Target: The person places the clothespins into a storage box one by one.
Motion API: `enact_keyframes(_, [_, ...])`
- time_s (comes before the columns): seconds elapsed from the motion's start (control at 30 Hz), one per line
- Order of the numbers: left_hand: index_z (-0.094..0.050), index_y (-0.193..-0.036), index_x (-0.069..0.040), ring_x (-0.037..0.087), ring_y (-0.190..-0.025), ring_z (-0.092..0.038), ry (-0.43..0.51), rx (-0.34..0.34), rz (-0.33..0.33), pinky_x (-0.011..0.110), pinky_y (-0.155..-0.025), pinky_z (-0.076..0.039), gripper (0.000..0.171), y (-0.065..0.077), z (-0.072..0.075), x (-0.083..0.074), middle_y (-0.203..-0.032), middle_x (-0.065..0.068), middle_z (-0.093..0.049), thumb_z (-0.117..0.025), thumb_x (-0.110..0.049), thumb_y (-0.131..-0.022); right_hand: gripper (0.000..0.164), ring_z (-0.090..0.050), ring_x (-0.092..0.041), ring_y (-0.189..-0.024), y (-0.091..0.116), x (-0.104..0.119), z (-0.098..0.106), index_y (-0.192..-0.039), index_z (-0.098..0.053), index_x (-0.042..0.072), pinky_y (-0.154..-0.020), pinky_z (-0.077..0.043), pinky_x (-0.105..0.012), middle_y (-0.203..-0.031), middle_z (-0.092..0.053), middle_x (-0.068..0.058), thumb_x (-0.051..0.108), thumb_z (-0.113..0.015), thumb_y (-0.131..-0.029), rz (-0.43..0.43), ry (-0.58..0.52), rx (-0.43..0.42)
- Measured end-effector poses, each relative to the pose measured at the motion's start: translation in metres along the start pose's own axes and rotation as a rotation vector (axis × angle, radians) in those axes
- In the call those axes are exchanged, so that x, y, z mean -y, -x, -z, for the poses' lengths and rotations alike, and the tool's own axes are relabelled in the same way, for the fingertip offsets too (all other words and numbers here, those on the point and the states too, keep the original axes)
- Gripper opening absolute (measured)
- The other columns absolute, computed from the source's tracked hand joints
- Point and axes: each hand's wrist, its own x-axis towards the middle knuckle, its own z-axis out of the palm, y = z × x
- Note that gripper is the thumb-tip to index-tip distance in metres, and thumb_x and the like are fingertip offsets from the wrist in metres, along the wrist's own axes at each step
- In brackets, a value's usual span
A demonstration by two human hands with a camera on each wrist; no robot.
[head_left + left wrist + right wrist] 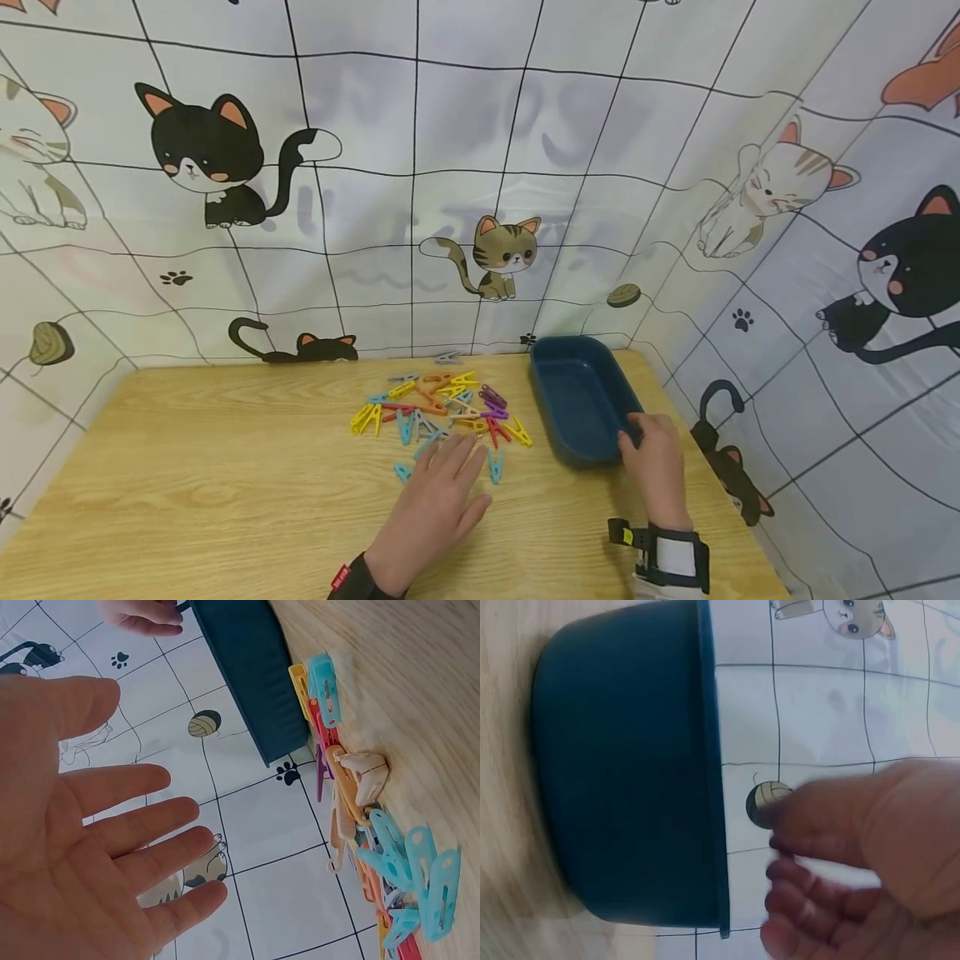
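Small plastic clothespins (427, 407) in several colours lie in a loose heap on the table. My left hand (438, 504) is held above the table just in front of them, palm down, with its fingers extended and holding nothing. In the left wrist view, light-blue clothespins (435, 881) lie apart from that hand (127, 825). A dark blue plastic bin (585, 404) stands to the right of the heap, with nothing visible inside. At its near right corner is my right hand (656, 462). The right wrist view shows this hand (855, 855) loosely bent, with a gap to the rim.
The wooden table (225, 475) ends at a white curtain (375, 200) printed with cats and grid lines, which closes off the back and both sides. A grey clothespin (447, 358) lies near the back edge of the table.
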Motion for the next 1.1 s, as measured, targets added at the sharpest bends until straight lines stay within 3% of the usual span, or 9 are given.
enact_keyframes(0.17, [-0.055,-0.148,-0.006,0.033,-0.142,-0.048,-0.016,-0.013,-0.014,0.057,-0.112,-0.041,0.055,0.001,-0.002,-0.001,-0.154,0.016,-0.051,-0.059,-0.04,-0.105,0.042,-0.052,-0.058,-0.114,0.0,-0.007,0.003,-0.127,-0.057,-0.02,-0.091,-0.045,-0.067,-0.121,-0.053,-0.041,0.006,-0.065,-0.095,-0.163,0.012,0.034])
enact_keyframes(0.37, [-0.055,-0.148,-0.007,0.034,-0.141,-0.049,-0.02,0.012,-0.015,0.056,-0.113,-0.041,0.054,0.0,-0.003,-0.001,-0.153,0.018,-0.051,-0.061,-0.038,-0.104,0.043,-0.057,-0.06,-0.108,-0.003,-0.017,0.002,-0.124,-0.054,-0.024,-0.088,-0.047,-0.067,-0.118,-0.058,-0.045,0.007,-0.061,-0.095,-0.253,0.011,0.059])
enact_keyframes(0.83, [-0.053,-0.149,-0.005,0.034,-0.143,-0.047,-0.008,0.06,0.06,0.056,-0.114,-0.039,0.058,-0.003,0.001,0.005,-0.155,0.017,-0.049,-0.063,-0.038,-0.103,0.039,-0.063,-0.053,-0.097,-0.006,-0.011,-0.008,-0.115,-0.061,-0.023,-0.084,-0.05,-0.061,-0.104,-0.065,-0.039,0.007,-0.063,-0.09,-0.223,-0.029,0.05])
enact_keyframes(1.1, [-0.055,-0.147,-0.004,0.038,-0.142,-0.047,0.052,0.027,0.118,0.061,-0.115,-0.036,0.056,-0.003,0.006,0.013,-0.154,0.019,-0.05,-0.065,-0.035,-0.102,0.037,-0.062,-0.048,-0.095,-0.006,-0.002,-0.015,-0.114,-0.061,-0.022,-0.081,-0.051,-0.059,-0.103,-0.064,-0.037,0.006,-0.065,-0.091,-0.214,-0.053,0.099])
